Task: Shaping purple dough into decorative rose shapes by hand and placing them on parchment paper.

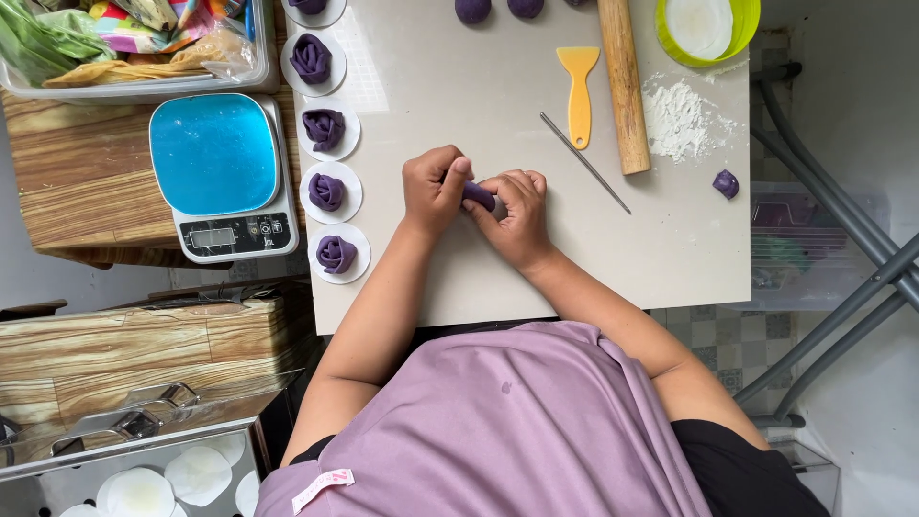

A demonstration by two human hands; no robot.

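Head view: the left hand [434,189] and right hand [514,215] meet over the pale work board [459,278], both pinching a small piece of purple dough [480,196]; fingers cover most of it, so its shape is unclear. Left of the hands, purple dough roses [326,191] sit on white paper rounds beside a blue-topped kitchen scale [222,174]. Dough balls [473,9] at the top edge are cut off. A wooden rolling pin [623,91], yellow scraper [578,88] and thin metal rod [584,163] lie nearby.
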